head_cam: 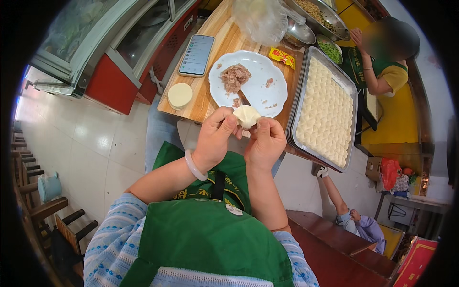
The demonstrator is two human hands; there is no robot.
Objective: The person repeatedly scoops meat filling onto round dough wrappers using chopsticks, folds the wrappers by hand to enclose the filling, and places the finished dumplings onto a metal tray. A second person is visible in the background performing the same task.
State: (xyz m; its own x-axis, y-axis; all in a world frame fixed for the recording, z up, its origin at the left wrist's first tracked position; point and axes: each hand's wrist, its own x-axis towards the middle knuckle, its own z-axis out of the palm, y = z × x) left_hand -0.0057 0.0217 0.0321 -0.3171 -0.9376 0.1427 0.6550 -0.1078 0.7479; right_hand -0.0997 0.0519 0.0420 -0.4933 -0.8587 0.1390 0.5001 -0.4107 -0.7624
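Observation:
A pale folded dumpling [246,116] is pinched between my two hands, just above the near edge of the wooden table. My left hand [214,138] grips its left end, thumb against the dough. At its right end, my right hand [265,141] presses thumb and fingers together. Behind it lies a white scalloped plate [272,71] with a heap of ground meat [235,78] and a few scraps. A narrow brown utensil [244,98] rests on the plate, its lower end hidden by the dumpling. Left of the plate sits a stack of round dough wrappers [179,96].
A metal tray [294,122] filled with rows of dumplings [322,107] stands at right. On the table [200,89] lie a phone [196,55], a yellow packet [282,57] and a plastic bag [260,21]. Beyond are a bowl of chopped greens [330,50] and a co-worker [380,68].

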